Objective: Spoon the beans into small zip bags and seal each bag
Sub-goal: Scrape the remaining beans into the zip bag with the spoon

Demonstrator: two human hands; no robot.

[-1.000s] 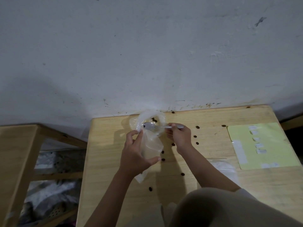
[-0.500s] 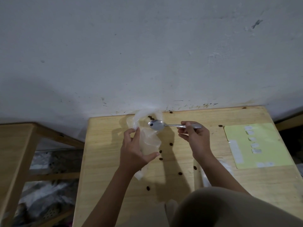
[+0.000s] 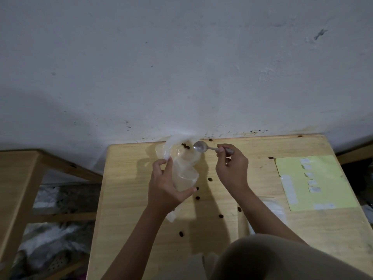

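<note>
**Spoon poised at the mouth of the bean bag**

The left hand grips a small clear zip bag, thumb and fingers curled round it, apparently to keep it upright and ready for filling. The right hand pinches the handle of a metal spoon, wrist bent, the seemingly empty bowl just beside the beans lying in a larger plastic bag at the tabletop rear edge. Loose beans lie scattered nearby; a yellow sheet sits well apart

left hand curled; right hand pinching
</note>
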